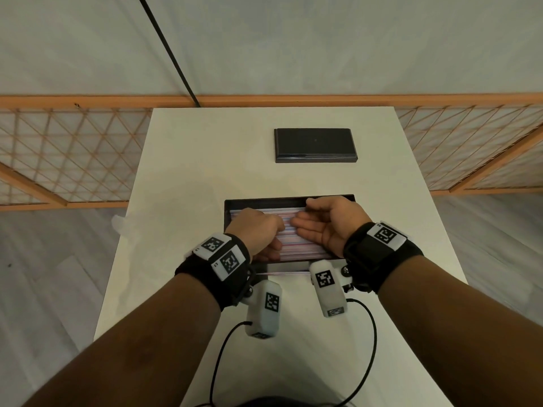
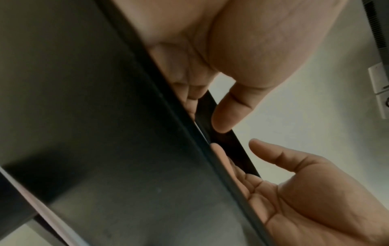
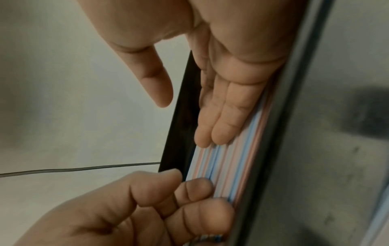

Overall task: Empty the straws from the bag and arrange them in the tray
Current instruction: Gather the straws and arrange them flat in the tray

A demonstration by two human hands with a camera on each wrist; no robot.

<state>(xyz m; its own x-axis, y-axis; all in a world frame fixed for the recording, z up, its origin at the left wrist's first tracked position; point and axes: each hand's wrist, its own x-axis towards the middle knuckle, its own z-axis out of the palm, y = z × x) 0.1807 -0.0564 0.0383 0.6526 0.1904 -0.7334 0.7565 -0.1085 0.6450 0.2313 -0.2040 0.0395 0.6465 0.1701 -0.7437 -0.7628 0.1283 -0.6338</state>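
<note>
A black tray (image 1: 232, 204) lies on the table, filled with pink, blue and white striped straws (image 1: 289, 247) laid lengthwise. My left hand (image 1: 260, 229) is over the tray's left half. Its fingers (image 3: 196, 188) curl down round some of the straws (image 3: 238, 158), thumb close by. My right hand (image 1: 318, 223) rests on the right half with straight fingers (image 3: 221, 116) lying flat along the straws. In the left wrist view the tray's near wall (image 2: 105, 116) hides the straws and my left fingertips. One or two straws (image 1: 282, 272) lie outside by the near wall. The clear bag (image 1: 123, 223) lies at the table's left edge.
A second flat black tray or lid (image 1: 316, 145) sits farther back on the white table (image 1: 182, 171). Black cables (image 1: 370, 348) trail from the wrist cameras over the near table. An orange lattice fence (image 1: 73, 154) stands behind the table.
</note>
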